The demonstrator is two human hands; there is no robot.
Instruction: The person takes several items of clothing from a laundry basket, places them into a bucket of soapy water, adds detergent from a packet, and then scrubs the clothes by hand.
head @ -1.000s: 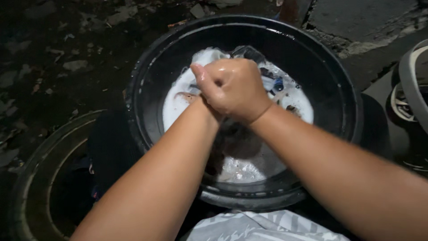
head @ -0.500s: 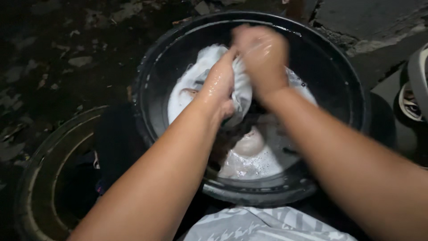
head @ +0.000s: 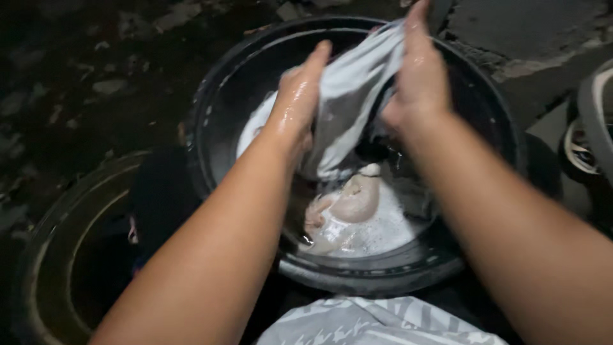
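A wet pale-grey cloth (head: 348,96) is stretched up out of a round black basin (head: 223,96) that holds soapy water. My left hand (head: 297,96) grips the cloth's left side, wet and shiny. Higher up, at the basin's far rim, my right hand (head: 418,76) holds the cloth's right side. Below them a pinkish garment (head: 348,204) lies in the foam (head: 383,233). The cloth's lower end hangs down into the water.
A second dark round basin (head: 57,236) sits at the lower left with dark clothing in it. Rough, debris-strewn ground (head: 96,64) lies beyond. A grey and white object (head: 590,121) is at the right edge. Patterned grey fabric (head: 377,322) covers my lap.
Both hands were bunched together rubbing the cloth low over the foam. They have risen and spread apart, lifting and stretching the cloth above the water.
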